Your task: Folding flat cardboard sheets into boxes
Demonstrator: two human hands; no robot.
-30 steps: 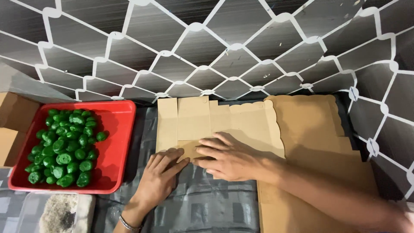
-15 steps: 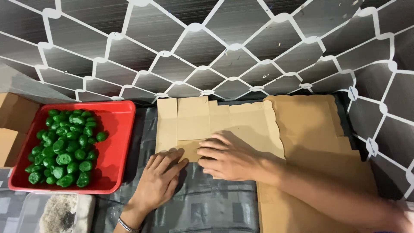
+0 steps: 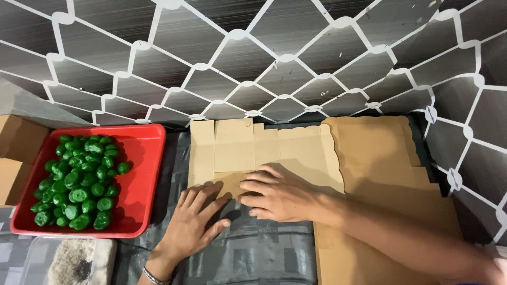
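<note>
While a red tray (image 3: 145,158) of small green pieces (image 3: 79,182) is sitting at the far left, I am pressing my left hand (image 3: 196,221) open and flat on the near edge of the flat cardboard box blank (image 3: 264,150), and my right hand (image 3: 280,194), fingers spread, is lying flat just beside it on the same sheet.

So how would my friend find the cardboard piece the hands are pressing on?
Start at the red tray of green balls on the left. Just right of it lies a flat, pale cardboard sheet, with the left hand and right hand on its near edge. It is lighter than the browner cardboard stack beside it.
</note>
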